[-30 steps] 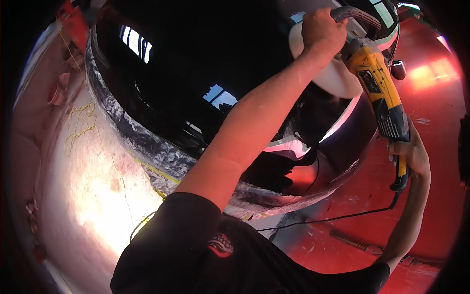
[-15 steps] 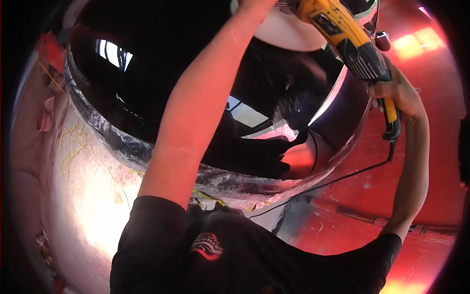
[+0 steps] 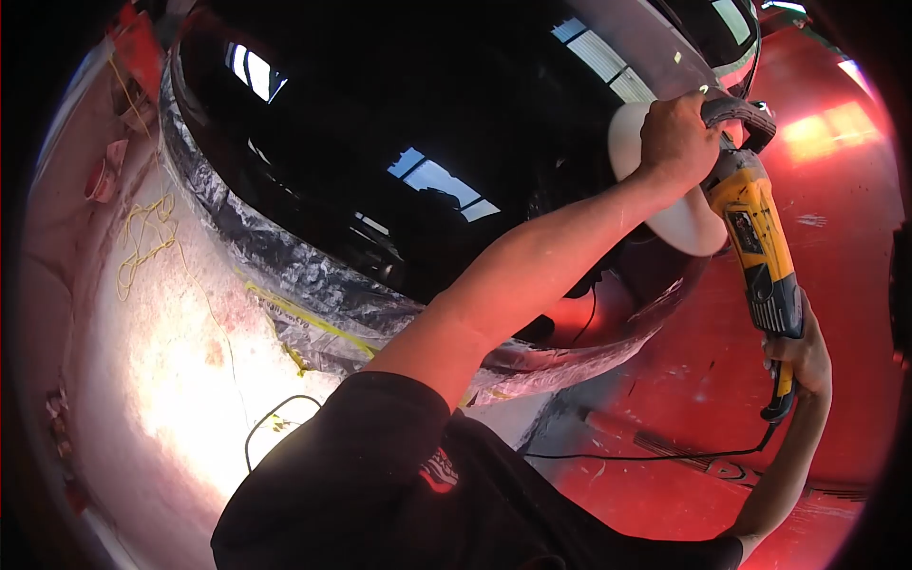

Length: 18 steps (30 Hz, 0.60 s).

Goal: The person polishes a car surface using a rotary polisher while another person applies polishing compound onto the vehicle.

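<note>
My left hand (image 3: 679, 142) is wrapped round the black front handle of a yellow and black power polisher (image 3: 753, 228). The fingers of my right hand (image 3: 806, 350) close round its rear grip, near where the cord leaves. The polisher's round white pad (image 3: 703, 223) is tilted at the right edge of a glossy black car body panel (image 3: 427, 85), partly hidden behind my left hand and forearm. Whether the pad is spinning cannot be made out.
Smeared masking film with yellow tape (image 3: 313, 323) runs along the panel's lower edge. A black power cord (image 3: 655, 458) trails from the polisher past my body. Thin yellow string (image 3: 147, 237) lies tangled on the floor at left. The floor at right (image 3: 684, 380) glows red.
Since half a second ago, both hands and the polisher have moved down and right in view, with the pad now near the panel's right edge. The view has shifted too. Both grips are kept.
</note>
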Motion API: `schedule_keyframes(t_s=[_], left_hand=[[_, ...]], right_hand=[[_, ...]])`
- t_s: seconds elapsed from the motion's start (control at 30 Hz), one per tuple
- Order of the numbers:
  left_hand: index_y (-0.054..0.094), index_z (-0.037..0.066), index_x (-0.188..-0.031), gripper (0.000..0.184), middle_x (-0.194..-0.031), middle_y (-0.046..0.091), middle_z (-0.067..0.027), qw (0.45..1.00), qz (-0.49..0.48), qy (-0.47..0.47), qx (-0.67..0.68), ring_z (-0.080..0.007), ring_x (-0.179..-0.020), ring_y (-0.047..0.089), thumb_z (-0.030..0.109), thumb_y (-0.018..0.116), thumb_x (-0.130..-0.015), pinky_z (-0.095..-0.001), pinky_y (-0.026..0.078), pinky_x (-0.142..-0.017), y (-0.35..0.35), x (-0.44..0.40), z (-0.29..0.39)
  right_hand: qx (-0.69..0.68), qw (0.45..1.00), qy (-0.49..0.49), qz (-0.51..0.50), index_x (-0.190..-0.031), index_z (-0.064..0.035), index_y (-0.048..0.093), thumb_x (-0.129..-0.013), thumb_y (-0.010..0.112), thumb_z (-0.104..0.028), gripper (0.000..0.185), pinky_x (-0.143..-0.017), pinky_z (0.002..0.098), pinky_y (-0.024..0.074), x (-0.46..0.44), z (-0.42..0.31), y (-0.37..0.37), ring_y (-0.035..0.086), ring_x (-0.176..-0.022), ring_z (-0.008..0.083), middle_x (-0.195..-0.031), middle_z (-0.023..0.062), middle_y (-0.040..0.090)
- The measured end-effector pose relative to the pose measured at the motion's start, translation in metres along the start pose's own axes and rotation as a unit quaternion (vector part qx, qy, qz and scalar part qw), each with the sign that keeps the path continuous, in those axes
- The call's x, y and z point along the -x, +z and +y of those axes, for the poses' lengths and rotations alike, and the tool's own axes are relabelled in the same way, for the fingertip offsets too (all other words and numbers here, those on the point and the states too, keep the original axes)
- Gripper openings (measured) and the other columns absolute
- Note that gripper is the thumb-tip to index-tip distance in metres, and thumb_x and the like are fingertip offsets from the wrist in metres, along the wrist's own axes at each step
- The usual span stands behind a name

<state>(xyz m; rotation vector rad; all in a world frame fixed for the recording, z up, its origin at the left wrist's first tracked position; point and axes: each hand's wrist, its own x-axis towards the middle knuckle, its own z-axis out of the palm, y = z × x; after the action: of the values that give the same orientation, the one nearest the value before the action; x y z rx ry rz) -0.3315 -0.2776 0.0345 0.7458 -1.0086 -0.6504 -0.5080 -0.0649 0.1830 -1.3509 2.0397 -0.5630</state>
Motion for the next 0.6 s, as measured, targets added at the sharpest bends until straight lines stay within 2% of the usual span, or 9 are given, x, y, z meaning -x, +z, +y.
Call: schedule_keyframes(t_s=[0.17,0.27,0.33,0.43,0.47,0.53,0.6], left_hand=[[0.073,0.002,-0.087,0.019,-0.081,0.073,-0.0187,0.998,0.015,0.017,-0.052,-0.0415,-0.083,0.072,0.019,0.080,-0.082,-0.0457,0.057,-0.075,-0.017,-0.051,-0.015],[0.073,0.002,-0.086,0.021,-0.081,0.073,-0.0193,0.993,0.050,0.049,-0.096,-0.0412,-0.083,0.072,0.021,0.081,-0.082,-0.0462,0.057,-0.076,-0.039,-0.105,-0.042],[0.071,0.002,-0.084,0.022,-0.085,0.073,-0.0192,0.995,0.044,0.047,-0.070,-0.0411,-0.083,0.072,0.021,0.082,-0.081,-0.0484,0.058,-0.076,-0.058,-0.140,-0.053],[0.072,0.002,-0.088,0.025,-0.089,0.074,-0.0190,0.988,0.091,0.063,-0.104,-0.0410,-0.087,0.071,0.024,0.081,-0.082,-0.0481,0.058,-0.077,-0.072,-0.185,-0.069],[0.071,-0.004,-0.101,0.028,-0.100,0.071,-0.0288,0.990,0.042,0.058,-0.118,-0.0477,-0.101,0.068,0.020,0.072,-0.087,-0.0507,0.054,-0.089,-0.089,-0.199,-0.072],[0.072,-0.003,-0.102,0.024,-0.100,0.072,-0.0275,0.988,0.050,0.066,-0.133,-0.0471,-0.099,0.068,0.016,0.070,-0.086,-0.0504,0.054,-0.089,-0.104,-0.227,-0.077],[0.073,-0.002,-0.103,0.027,-0.099,0.073,-0.0261,0.987,0.064,0.069,-0.128,-0.0461,-0.097,0.069,0.020,0.072,-0.087,-0.0505,0.055,-0.088,-0.116,-0.251,-0.088]], right_hand=[[0.004,0.999,-0.034,-0.007,-0.139,-0.0021,0.047,-0.057,0.069,0.001,0.084,-0.050,0.0290,0.0514,-0.045,-0.027,0.019,0.060,-0.056,0.0160,-0.081,0.0057,0.060],[0.023,0.997,-0.055,-0.041,-0.135,-0.0022,0.050,-0.059,0.068,-0.001,0.079,-0.050,0.0292,0.0515,-0.088,-0.068,0.038,0.060,-0.057,0.0161,-0.083,0.0058,0.061],[0.036,0.997,-0.060,-0.046,-0.136,-0.0021,0.050,-0.059,0.068,-0.001,0.079,-0.050,0.0293,0.0516,-0.108,-0.099,0.053,0.060,-0.057,0.0159,-0.083,0.0058,0.061],[0.053,0.994,-0.077,-0.047,-0.141,-0.0022,0.049,-0.062,0.068,-0.002,0.081,-0.051,0.0294,0.0507,-0.134,-0.136,0.068,0.060,-0.058,0.0159,-0.084,0.0065,0.061],[0.060,0.993,-0.083,-0.051,-0.142,-0.0022,0.049,-0.062,0.068,-0.002,0.082,-0.051,0.0295,0.0505,-0.145,-0.149,0.074,0.061,-0.058,0.0160,-0.084,0.0067,0.061],[0.066,0.991,-0.106,-0.048,-0.141,-0.0025,0.049,-0.063,0.068,-0.003,0.080,-0.052,0.0304,0.0499,-0.164,-0.168,0.084,0.059,-0.058,0.0161,-0.085,0.0068,0.060],[0.077,0.987,-0.135,-0.045,-0.138,-0.0027,0.051,-0.064,0.069,-0.004,0.076,-0.053,0.0307,0.0501,-0.179,-0.186,0.096,0.058,-0.059,0.0157,-0.085,0.0062,0.060]])
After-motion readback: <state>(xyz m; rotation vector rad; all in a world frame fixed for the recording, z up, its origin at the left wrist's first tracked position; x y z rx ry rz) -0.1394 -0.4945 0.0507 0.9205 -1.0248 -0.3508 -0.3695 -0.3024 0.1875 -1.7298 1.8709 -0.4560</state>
